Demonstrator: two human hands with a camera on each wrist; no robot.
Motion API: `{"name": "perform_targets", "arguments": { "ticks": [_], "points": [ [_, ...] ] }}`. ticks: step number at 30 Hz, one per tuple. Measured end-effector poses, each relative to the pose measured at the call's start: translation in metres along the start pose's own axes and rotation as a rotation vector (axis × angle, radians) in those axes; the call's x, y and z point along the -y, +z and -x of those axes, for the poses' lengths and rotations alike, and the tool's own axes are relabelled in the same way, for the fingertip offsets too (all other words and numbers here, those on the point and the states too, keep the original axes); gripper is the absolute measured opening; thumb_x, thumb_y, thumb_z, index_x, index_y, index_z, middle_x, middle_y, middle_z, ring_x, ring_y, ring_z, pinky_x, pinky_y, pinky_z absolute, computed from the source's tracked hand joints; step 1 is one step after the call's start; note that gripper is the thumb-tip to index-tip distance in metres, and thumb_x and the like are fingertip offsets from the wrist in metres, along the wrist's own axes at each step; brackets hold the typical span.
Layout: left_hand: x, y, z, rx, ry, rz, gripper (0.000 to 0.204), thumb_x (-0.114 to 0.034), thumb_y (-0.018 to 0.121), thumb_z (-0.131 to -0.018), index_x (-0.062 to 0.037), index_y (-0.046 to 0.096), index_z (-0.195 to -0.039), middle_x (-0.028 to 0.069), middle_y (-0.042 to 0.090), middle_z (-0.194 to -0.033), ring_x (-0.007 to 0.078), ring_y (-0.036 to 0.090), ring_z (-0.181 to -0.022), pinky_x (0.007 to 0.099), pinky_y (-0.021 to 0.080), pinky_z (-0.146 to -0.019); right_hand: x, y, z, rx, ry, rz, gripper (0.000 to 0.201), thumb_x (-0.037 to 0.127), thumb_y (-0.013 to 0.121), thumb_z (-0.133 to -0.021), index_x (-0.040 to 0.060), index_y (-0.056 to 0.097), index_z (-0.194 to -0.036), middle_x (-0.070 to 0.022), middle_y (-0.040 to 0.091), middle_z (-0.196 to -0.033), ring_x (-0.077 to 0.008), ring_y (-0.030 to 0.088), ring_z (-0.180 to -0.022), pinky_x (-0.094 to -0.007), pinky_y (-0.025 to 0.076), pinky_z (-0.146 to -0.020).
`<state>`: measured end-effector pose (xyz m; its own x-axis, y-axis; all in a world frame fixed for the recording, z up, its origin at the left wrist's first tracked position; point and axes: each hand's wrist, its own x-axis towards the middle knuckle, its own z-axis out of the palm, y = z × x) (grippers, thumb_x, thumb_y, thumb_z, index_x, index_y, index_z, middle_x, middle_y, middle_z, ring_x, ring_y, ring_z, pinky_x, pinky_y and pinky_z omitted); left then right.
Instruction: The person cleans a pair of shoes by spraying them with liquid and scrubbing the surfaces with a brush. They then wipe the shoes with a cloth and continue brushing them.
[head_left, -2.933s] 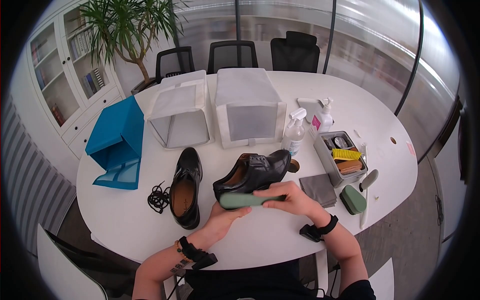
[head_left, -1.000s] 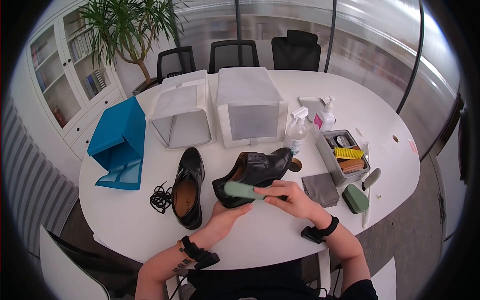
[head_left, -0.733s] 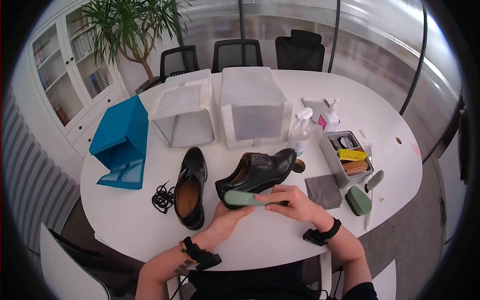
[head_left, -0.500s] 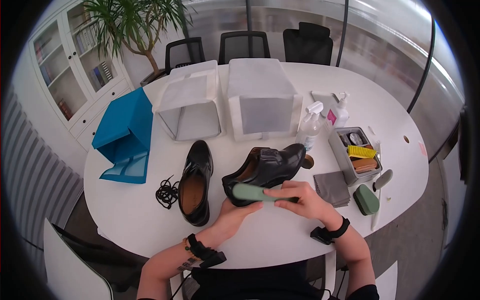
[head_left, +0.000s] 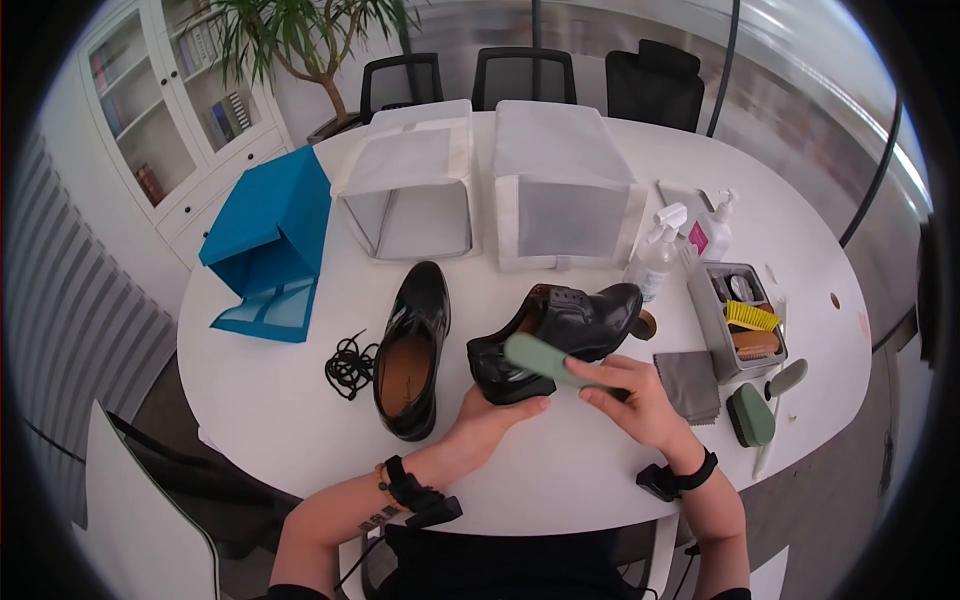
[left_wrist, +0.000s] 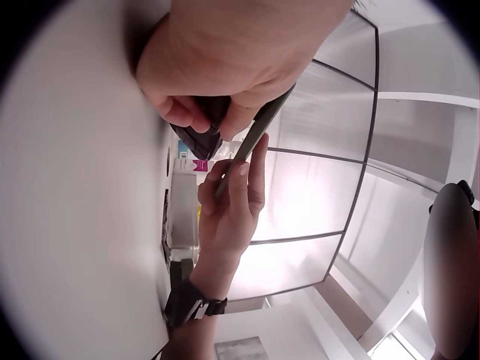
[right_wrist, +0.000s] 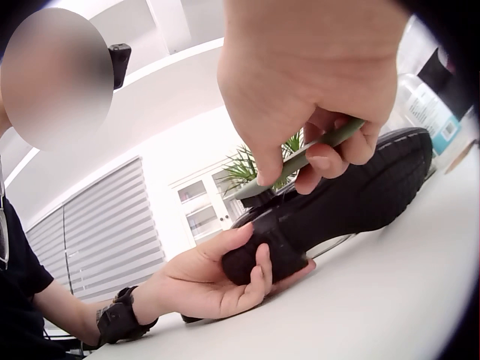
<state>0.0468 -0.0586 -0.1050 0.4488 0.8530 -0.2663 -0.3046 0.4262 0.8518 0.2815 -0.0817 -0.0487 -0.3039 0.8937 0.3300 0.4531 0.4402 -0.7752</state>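
A black leather dress shoe [head_left: 590, 325] without laces is tilted on its side on the table. My left hand [head_left: 487, 425] grips its heel from below, and the right wrist view shows the thumb and fingers round the heel [right_wrist: 262, 251]. My right hand [head_left: 640, 402] holds a shoe brush [head_left: 540, 358] by its narrow green handle. The brush's dark bristles [right_wrist: 259, 199] are at the shoe's upper near the heel. To the left, the matching shoe [head_left: 412, 350] stands upright, next to a coil of black laces [head_left: 350, 367].
At right are a grey cloth [head_left: 685, 387], a second green brush [head_left: 751, 415], a grey box [head_left: 738, 365] of brushes and a spray bottle [head_left: 655, 262]. Behind stand two pale fabric boxes [head_left: 410, 170] and a blue box [head_left: 275, 215].
The brush goes back and forth over the heel area and now lies higher on it, more slanted. The left hand keeps its grip. The head view has shifted, so everything appears further right.
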Motion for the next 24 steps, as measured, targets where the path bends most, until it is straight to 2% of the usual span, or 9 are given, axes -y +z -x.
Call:
{"name": "perform_targets", "arguments": {
  "ticks": [1,4,6,8,11,14,17,20,24],
  "points": [
    [0.0,0.0,0.001,-0.009,0.01,0.016,0.043,-0.005,0.081,-0.086,-0.0018,0.061,-0.125,0.0047,0.066,-0.117,0.0129,0.063,-0.108,0.0293,0.052,-0.093,-0.001,-0.001,0.0,0.011,-0.002,0.008,0.046,0.002,0.077,-0.085,0.0172,0.072,-0.129,-0.0084,0.059,-0.077,-0.0214,0.054,-0.066,-0.0339,0.046,-0.063],
    [0.003,0.001,0.0,0.012,0.094,0.02,0.043,-0.007,0.081,-0.086,-0.0024,0.062,-0.125,0.0044,0.066,-0.117,0.0128,0.063,-0.107,0.0291,0.052,-0.093,-0.005,-0.002,0.001,0.066,-0.032,0.029,0.046,0.002,0.076,-0.086,0.0168,0.072,-0.129,-0.0083,0.059,-0.079,-0.0212,0.054,-0.067,-0.0337,0.047,-0.064],
    [0.006,-0.006,-0.003,0.024,0.077,0.016,0.043,-0.007,0.081,-0.086,-0.0026,0.061,-0.125,0.004,0.066,-0.117,0.0126,0.063,-0.107,0.0288,0.052,-0.092,-0.004,0.003,0.001,0.202,-0.109,-0.052,0.047,0.003,0.075,-0.087,0.015,0.07,-0.132,-0.0082,0.059,-0.08,-0.0207,0.053,-0.068,-0.0328,0.046,-0.064],
    [0.008,-0.008,-0.004,0.039,0.051,0.011,0.043,-0.007,0.08,-0.087,-0.0028,0.061,-0.125,0.0036,0.066,-0.117,0.0124,0.063,-0.106,0.0286,0.052,-0.092,-0.005,0.002,0.001,0.2,-0.104,-0.033,0.048,0.002,0.075,-0.087,0.0139,0.069,-0.133,-0.0081,0.059,-0.081,-0.0203,0.053,-0.069,-0.0323,0.046,-0.064],
    [-0.004,0.001,0.002,0.002,0.034,0.037,0.036,0.001,0.072,-0.091,-0.0016,0.06,-0.124,0.0045,0.064,-0.118,0.0132,0.063,-0.109,0.0299,0.053,-0.096,-0.001,-0.003,0.0,0.043,0.0,0.032,0.05,-0.001,0.076,-0.085,0.014,0.07,-0.132,-0.0083,0.059,-0.083,-0.0202,0.055,-0.07,-0.0323,0.047,-0.066],
    [-0.003,0.001,0.001,0.01,0.053,0.048,0.032,0.002,0.07,-0.092,-0.0014,0.06,-0.122,0.0047,0.065,-0.117,0.0134,0.063,-0.108,0.0296,0.053,-0.095,-0.004,-0.005,0.0,0.052,-0.064,0.007,0.049,-0.001,0.076,-0.085,0.0139,0.07,-0.132,-0.0082,0.06,-0.083,-0.0201,0.056,-0.071,-0.0323,0.047,-0.066],
    [0.005,-0.007,-0.002,0.018,0.047,0.008,0.043,-0.003,0.079,-0.087,-0.0019,0.061,-0.125,0.0044,0.066,-0.117,0.0131,0.064,-0.106,0.0288,0.053,-0.092,-0.004,0.0,0.001,0.174,-0.136,-0.056,0.048,-0.001,0.076,-0.084,0.0141,0.071,-0.13,-0.0075,0.06,-0.082,-0.0201,0.056,-0.071,-0.032,0.047,-0.065],
    [0.008,-0.012,-0.004,0.037,0.046,0.026,0.044,-0.003,0.08,-0.086,-0.0019,0.06,-0.126,0.0046,0.066,-0.118,0.0135,0.064,-0.107,0.0295,0.053,-0.093,-0.004,-0.002,0.0,0.205,-0.122,-0.02,0.048,0.0,0.077,-0.084,0.0151,0.072,-0.129,-0.0067,0.06,-0.079,-0.02,0.056,-0.07,-0.031,0.047,-0.064],
    [0.0,-0.001,-0.001,-0.005,0.027,0.08,0.044,-0.003,0.08,-0.086,-0.002,0.061,-0.126,0.0046,0.066,-0.118,0.0136,0.063,-0.109,0.03,0.053,-0.093,0.004,-0.017,-0.002,0.093,-0.016,0.08,0.047,0.001,0.077,-0.084,0.016,0.072,-0.129,-0.0076,0.059,-0.076,-0.0197,0.055,-0.067,-0.0305,0.046,-0.062]
  ]
}}
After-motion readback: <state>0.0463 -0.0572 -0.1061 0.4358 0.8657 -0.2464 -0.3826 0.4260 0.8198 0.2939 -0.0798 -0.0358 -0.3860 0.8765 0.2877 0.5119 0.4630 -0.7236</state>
